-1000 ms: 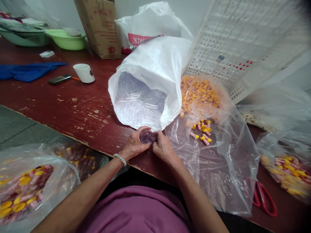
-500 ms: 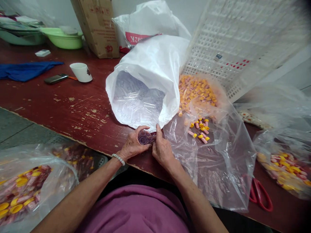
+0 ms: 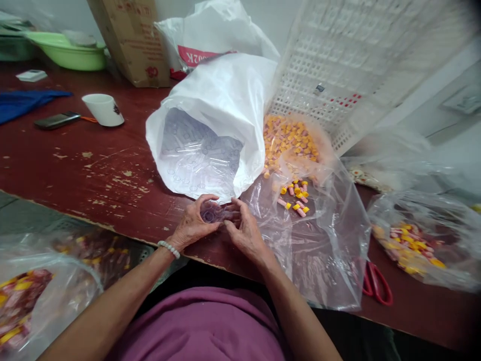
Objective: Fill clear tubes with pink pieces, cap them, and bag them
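1. While the left hand [image 3: 193,220] stays curled around a bundle of clear plastic tubes [image 3: 209,214], round ends facing the wearer's left, the right hand [image 3: 246,233] has altered its posture: half a second ago its index finger pointed toward the sack; now thumb and fingers stand apart in a half-open cup at the bundle's other end.
2. The bundle thus lies between both hands, above the front edge of the red table [image 3: 112,190] and just before the sack's mouth. The change suggests a shift from pointing or picking to steadying or evening the tubes; whether the right fingers press on them cannot be told.
3. The white woven sack [image 3: 221,82] lies on its side, its mouth toward the wearer, with many loose clear tubes [image 3: 203,158] visible inside.
4. To the right, a few yellow-capped pink tubes [image 3: 300,209] rest on a clear plastic bag [image 3: 326,240]; a larger orange-yellow heap [image 3: 291,143] lies behind them. Their arrangement is unchanged.
5. The view has turned rightward, so the white mug [image 3: 103,109] and red-handled scissors [image 3: 378,286] appear farther left.
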The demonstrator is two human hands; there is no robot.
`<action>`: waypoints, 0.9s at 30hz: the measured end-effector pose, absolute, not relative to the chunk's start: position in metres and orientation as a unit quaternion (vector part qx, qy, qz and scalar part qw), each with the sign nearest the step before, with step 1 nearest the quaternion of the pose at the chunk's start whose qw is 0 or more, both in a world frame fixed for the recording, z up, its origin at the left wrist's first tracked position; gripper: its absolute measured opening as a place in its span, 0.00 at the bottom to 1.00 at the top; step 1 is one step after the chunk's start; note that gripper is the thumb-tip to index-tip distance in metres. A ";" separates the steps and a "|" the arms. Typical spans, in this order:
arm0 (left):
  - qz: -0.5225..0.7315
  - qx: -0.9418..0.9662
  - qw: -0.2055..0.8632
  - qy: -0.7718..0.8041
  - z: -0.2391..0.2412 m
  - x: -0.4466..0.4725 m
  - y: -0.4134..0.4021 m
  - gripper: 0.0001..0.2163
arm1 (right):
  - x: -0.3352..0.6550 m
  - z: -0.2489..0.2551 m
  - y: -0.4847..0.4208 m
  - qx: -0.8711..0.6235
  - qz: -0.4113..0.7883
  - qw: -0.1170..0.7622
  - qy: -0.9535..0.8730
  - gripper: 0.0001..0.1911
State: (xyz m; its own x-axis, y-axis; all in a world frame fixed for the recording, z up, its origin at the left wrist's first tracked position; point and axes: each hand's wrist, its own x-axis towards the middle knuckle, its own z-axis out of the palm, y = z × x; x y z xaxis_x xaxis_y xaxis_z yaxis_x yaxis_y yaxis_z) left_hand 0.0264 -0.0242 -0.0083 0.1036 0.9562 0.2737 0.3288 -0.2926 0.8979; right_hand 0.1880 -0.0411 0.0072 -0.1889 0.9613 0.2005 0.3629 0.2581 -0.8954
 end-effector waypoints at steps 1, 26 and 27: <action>0.460 0.658 0.339 0.490 -0.008 0.027 -0.024 0.25 | 0.194 0.015 -0.043 -0.487 0.327 0.413 -0.696 0.26; 0.430 0.680 0.325 0.497 -0.010 0.025 -0.021 0.28 | 0.311 0.028 -0.021 -0.620 0.004 0.486 -0.616 0.14; 0.430 0.679 0.325 0.498 -0.010 0.025 -0.022 0.28 | 0.299 0.035 -0.024 -0.599 -0.009 0.503 -0.623 0.13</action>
